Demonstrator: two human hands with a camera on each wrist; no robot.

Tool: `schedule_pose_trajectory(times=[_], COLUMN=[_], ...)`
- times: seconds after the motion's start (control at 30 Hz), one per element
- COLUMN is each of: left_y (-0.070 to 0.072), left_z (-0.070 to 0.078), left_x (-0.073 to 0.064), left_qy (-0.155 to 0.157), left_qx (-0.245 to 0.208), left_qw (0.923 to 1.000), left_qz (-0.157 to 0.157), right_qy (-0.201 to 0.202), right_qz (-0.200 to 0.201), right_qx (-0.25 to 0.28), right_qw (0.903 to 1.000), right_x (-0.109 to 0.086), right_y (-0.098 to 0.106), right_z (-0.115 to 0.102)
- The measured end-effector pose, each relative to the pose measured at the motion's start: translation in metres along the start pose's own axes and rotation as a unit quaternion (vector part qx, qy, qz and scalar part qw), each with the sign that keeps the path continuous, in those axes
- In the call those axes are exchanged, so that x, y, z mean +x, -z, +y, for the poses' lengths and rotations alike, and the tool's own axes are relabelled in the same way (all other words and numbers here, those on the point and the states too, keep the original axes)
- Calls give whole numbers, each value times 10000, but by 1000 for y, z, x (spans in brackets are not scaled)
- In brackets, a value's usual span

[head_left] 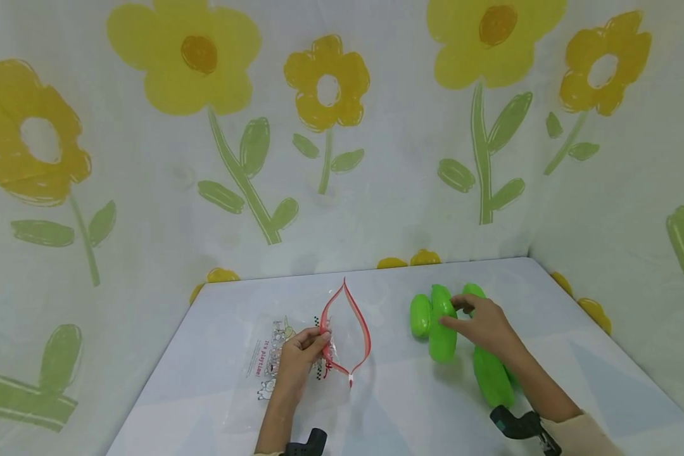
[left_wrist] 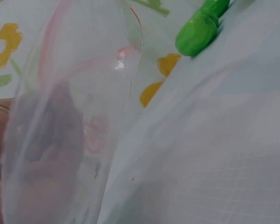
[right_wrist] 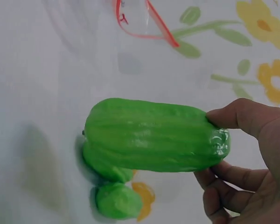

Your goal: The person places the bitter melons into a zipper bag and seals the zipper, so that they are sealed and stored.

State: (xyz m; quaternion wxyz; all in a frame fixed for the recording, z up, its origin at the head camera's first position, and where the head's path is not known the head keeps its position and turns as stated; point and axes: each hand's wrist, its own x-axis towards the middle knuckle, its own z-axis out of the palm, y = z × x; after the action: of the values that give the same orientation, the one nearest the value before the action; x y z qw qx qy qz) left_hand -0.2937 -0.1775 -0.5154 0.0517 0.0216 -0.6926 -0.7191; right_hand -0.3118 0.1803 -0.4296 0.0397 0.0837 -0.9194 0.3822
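The right hand (head_left: 484,323) pinches one end of a ribbed green vegetable (right_wrist: 151,135) between its thumb and fingers, holding it above the table, to the right of a clear plastic bag (head_left: 239,405) and outside it. The left hand (head_left: 302,354) pinches the near-left part of that bag's red zip strip (head_left: 366,335), thumb and fingers together on the edge. The bag lies on the table with its mouth parted, the two halves of the strip bowed into a pointed loop that faces the vegetables; a white slider (head_left: 350,379) sits at its near end. Black line drawings of animals and the red words "It's playtime!" are printed on the film, and the pale tabletop shows through. Near the right hand, more green vegetables (head_left: 493,380) lie loose on the white table (head_left: 399,411), some partly hidden by the hand and forearm, so I cannot tell their number. Behind stands a pale backdrop (head_left: 376,209) printed with yellow flowers and green leaves.
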Motion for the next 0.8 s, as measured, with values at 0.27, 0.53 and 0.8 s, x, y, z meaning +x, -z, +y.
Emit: schedule_pose_trajectory(times=[0.27,0.53,0.8], left_y=[1,1,0], left_z=[1,2,2], left_x=[-1,0,0], left_qy=[21,27,69], left_qx=[23,99,47], left_qw=[10000,9999,10000], left_qz=[30,26,24], right_qy=[294,677,580], right_qz=[250,198,83], right_qx=[157,604,1057], right_qw=[9991,9957,9927], right_x=[3,8,11], right_y=[-3,-14,-26], right_z=[-22,-44,-62])
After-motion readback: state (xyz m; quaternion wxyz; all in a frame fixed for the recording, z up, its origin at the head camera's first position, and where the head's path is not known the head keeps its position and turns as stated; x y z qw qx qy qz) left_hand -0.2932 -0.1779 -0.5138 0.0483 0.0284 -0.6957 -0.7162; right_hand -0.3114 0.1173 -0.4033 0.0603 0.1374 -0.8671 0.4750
